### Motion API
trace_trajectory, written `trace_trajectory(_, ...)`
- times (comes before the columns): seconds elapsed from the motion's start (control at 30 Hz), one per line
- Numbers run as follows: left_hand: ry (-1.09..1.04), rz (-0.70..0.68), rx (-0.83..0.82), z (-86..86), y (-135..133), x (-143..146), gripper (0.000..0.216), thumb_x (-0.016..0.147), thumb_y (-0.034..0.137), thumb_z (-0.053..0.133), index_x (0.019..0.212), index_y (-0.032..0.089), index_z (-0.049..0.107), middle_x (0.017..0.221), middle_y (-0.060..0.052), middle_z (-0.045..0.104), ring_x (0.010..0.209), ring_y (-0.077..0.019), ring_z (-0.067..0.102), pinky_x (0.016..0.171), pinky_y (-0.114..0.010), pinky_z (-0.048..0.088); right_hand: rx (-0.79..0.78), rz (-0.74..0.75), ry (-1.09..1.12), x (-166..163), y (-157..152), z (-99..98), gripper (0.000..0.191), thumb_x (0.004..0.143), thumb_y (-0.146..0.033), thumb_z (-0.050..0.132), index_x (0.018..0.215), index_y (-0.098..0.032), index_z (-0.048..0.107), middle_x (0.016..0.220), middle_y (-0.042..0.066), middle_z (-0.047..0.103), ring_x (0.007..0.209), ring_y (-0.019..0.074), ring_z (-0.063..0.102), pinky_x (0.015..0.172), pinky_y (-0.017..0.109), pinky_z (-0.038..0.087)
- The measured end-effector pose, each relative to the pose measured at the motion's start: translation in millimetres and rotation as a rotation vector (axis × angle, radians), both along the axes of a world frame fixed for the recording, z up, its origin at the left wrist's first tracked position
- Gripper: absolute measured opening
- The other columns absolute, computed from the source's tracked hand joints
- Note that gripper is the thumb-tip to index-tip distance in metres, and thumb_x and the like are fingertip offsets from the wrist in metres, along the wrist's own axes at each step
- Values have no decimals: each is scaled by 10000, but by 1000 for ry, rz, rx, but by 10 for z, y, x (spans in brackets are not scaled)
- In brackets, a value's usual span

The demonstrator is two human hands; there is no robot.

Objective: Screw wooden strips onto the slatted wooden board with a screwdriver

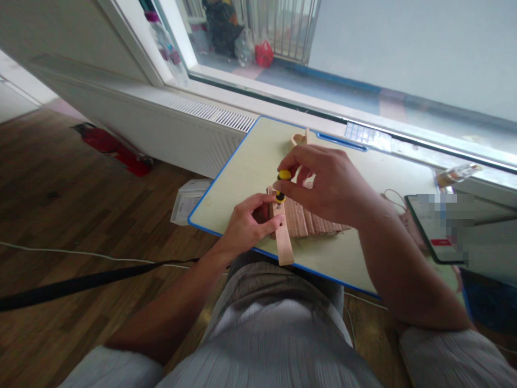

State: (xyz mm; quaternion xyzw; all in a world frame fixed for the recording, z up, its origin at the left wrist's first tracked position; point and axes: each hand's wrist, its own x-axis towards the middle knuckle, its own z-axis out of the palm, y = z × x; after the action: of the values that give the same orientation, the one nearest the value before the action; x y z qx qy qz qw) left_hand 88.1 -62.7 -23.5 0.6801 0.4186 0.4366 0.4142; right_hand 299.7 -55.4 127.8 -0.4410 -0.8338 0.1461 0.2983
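Observation:
On a pale table with a blue rim lies a stack of reddish-brown slatted pieces. Across its left end runs a light tan strip, perhaps leather or wood, whose near end reaches over the table edge. My left hand grips the strip, thumb on top and fingers partly hidden at its far side. Above the strip my right hand pinches a short yellow and black screwdriver, held upright with its lower end at a small dark spot on the strip. A curved tan loop rests farther back.
A dark-edged tablet stands at the table's right, near a clear bottle. A radiator runs below the window. On the floor are a red fire extinguisher and a clear plastic box. A black strap crosses at left.

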Motion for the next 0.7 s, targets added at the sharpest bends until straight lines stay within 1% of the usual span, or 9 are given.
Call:
trace_trajectory(0.1,-1,-7,0,-5,4,0,308,856,313,862,1119,196,751,936,2,706,754,-122,586,700,-254,496,-7,-13,-7,-11,-6,-15,159,932,-304,744,1044,-192,758,966,31,778,789,166,696,783,349,471)
trace_trajectory(0.23,3,-10,14,-15,8,1,322,858,305,862,1142,203,750,979,-11,718,816,-138,616,713,-256,498,-22,2,18,-13,-13,-19,271,959,-279,722,1216,-218,779,1057,24,811,778,147,709,789,335,494)
trace_trajectory(0.27,-3,-14,11,-16,9,2,325,860,306,861,1147,203,749,978,-10,717,814,-138,615,711,-255,497,-16,16,28,-12,-12,-21,261,967,-272,715,1212,-221,791,1060,22,817,783,144,716,795,330,501)
trace_trajectory(0.37,-14,-11,-1,-9,4,3,327,859,308,860,1147,202,746,939,3,704,761,-124,587,690,-250,487,8,40,31,-3,-11,-21,194,992,-288,698,1110,-221,837,1014,19,830,814,154,737,826,330,520)
trace_trajectory(0.43,-7,-14,-7,4,-3,5,318,862,313,857,1138,201,745,900,17,687,728,-115,568,677,-247,481,7,43,6,8,-16,-12,244,992,-282,684,1163,-227,849,1041,25,845,834,167,752,848,343,530)
trace_trajectory(0.53,-3,-14,-19,30,-14,7,308,860,317,858,1120,199,741,858,32,660,706,-110,556,666,-243,474,-1,59,-39,26,-29,16,385,963,-202,638,1294,-229,833,1134,36,861,889,185,776,895,363,544)
trace_trajectory(0.6,-9,-13,-22,44,-18,7,307,857,314,857,1116,198,738,843,38,649,696,-107,548,663,-241,473,-6,62,-58,32,-37,36,438,948,-160,600,1313,-231,831,1165,35,865,939,196,785,924,369,547)
trace_trajectory(0.7,3,-13,-12,53,-18,2,302,859,315,855,1113,200,741,847,35,653,702,-110,549,669,-243,477,-14,60,-80,36,-45,55,447,958,-151,567,1307,-236,834,1162,33,866,987,204,789,936,369,542)
